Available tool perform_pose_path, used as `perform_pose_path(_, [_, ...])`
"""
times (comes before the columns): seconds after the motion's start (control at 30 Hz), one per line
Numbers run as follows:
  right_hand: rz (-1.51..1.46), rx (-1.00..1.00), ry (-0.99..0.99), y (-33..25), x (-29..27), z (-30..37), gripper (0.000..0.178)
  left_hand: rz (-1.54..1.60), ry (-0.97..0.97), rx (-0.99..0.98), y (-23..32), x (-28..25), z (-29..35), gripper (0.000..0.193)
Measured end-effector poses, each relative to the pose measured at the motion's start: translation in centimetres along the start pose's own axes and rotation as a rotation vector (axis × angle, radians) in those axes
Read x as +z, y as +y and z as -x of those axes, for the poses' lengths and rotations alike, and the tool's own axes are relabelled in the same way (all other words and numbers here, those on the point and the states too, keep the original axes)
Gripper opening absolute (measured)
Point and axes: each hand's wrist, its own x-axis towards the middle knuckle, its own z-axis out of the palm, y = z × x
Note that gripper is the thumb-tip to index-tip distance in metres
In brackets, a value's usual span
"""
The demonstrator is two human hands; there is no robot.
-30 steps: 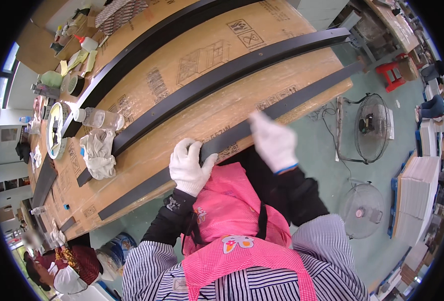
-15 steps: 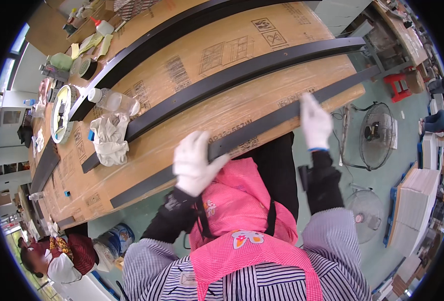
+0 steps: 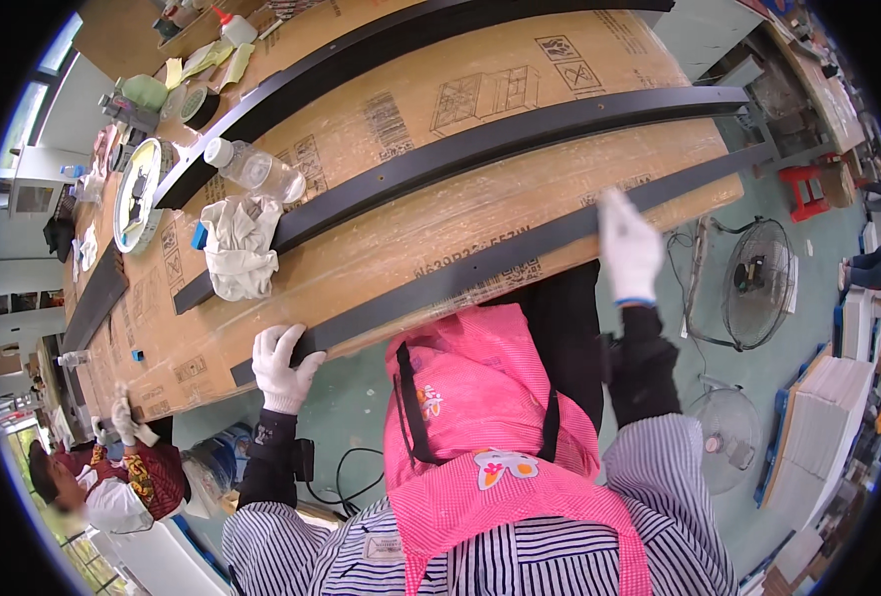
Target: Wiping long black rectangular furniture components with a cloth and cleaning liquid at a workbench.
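A long flat black strip (image 3: pixel 490 263) lies along the near edge of a cardboard-covered table (image 3: pixel 400 233). My left hand (image 3: pixel 286 370), in a white glove, rests at the strip's left end with its thumb apart from the fingers. Far to the right my gloved right hand (image 3: pixel 629 248) has its fingers pressed together on the strip; the fingertips are slightly blurred. Beyond it lies a second black bar (image 3: pixel 520 134), running nearly parallel. A third black bar (image 3: pixel 351 55) lies farther back.
At the left stand a crumpled white cloth (image 3: pixel 240 248), a clear bottle (image 3: pixel 256 169) and a round white tub (image 3: pixel 122 214). A co-worker (image 3: pixel 127 477) is at the lower left. Floor fans (image 3: pixel 758 283) and a red stool (image 3: pixel 805 191) are on the right.
My left hand has moved left along the strip to near its left end. My right hand stays at about the same place on the strip. The view has shifted slightly.
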Motion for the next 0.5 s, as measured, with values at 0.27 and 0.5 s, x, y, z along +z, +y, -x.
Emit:
perform_pose_path(0.27, [-0.206,-0.393,-0.200,-10.8,1.2,8.3,0.017,0.062,0.001,-0.050,6.0,3.1,-2.5,0.054])
perform_pose_path(0.5, [-0.023,0.122,-0.007,4.5,-2.8,-3.6,0.044,0.117,-0.005,-0.024,9.0,3.9,-4.9,0.051])
